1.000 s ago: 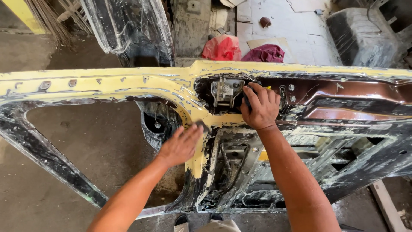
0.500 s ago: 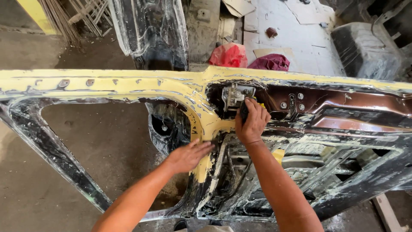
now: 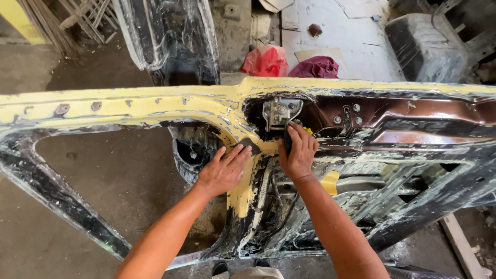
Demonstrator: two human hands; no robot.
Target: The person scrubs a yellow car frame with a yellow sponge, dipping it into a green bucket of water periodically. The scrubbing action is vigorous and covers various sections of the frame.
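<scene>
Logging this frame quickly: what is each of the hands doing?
Left hand: open, flat on yellow filler.
Right hand: closed on a dark tool.

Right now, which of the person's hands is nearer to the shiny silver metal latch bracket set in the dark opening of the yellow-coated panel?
Right. The right hand sits just below the silver metal latch bracket, fingertips almost at it. The left hand lies lower and off to its left, flat on the yellow-coated panel.

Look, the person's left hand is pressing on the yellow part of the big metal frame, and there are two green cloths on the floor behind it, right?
Not quite. The left hand does press on the yellow part of the metal frame, but the head view shows the two cloths behind it are red and dark red, not green.
</scene>
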